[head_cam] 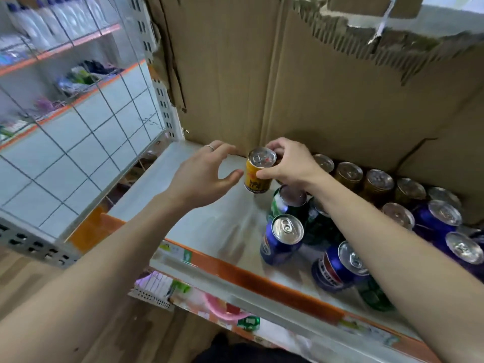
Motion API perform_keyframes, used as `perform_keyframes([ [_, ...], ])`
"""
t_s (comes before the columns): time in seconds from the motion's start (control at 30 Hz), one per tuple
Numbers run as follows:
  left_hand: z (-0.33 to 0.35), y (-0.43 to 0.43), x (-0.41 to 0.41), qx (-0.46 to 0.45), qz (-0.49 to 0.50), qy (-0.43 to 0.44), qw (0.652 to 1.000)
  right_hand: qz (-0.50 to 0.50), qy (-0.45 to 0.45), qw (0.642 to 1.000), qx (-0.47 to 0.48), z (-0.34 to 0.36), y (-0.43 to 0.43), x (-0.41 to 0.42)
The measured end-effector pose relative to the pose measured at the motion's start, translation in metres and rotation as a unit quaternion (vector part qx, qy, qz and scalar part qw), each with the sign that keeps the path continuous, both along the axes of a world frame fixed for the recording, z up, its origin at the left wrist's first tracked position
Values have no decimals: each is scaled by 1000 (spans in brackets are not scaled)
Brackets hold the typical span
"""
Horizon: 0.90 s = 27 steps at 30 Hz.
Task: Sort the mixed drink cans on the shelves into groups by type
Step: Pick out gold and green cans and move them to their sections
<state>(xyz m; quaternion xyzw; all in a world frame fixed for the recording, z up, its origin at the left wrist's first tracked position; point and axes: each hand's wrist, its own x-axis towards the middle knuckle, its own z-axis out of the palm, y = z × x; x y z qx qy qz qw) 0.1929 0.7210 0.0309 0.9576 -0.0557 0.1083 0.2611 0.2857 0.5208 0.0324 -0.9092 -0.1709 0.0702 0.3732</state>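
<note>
My right hand (288,163) grips a small yellow can (258,174) by its top rim, just above the white shelf (209,221) near the back. My left hand (204,171) hovers to the can's left with fingers spread, thumb close to the can but apart from it. Right of the yellow can, a row of gold-brown cans (377,186) runs along the cardboard back. In front stand green cans (285,203) and blue cans (282,239), mixed together; my right forearm hides some of them.
A torn cardboard sheet (314,87) lines the back of the shelf. The shelf's front edge has an orange strip (262,281). A wire-grid side panel (86,142) stands at the left, with other stocked shelves behind it. Goods lie on the lower shelf (225,310).
</note>
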Motion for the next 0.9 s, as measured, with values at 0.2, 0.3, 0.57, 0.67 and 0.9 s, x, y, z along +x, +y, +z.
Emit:
perform_keyframes([
  [0.2,-12,9,4,-12,-38,12,999,41,71,987,-135,-11,7,7],
  [0.3,-16,13,3,-14,-48,10,999,42,92,984,-149,-9,4,9],
  [0.57,-20,-7,0,-22,-87,-3,996,33,81,992,-95,3,-13,-11],
  [0.67,-26,-19,-5,-33,-123,-14,992,13,42,996,-76,16,-29,-25],
  [0.9,-35,-47,-32,-101,-224,27,969,39,28,990,-135,29,-61,-58],
])
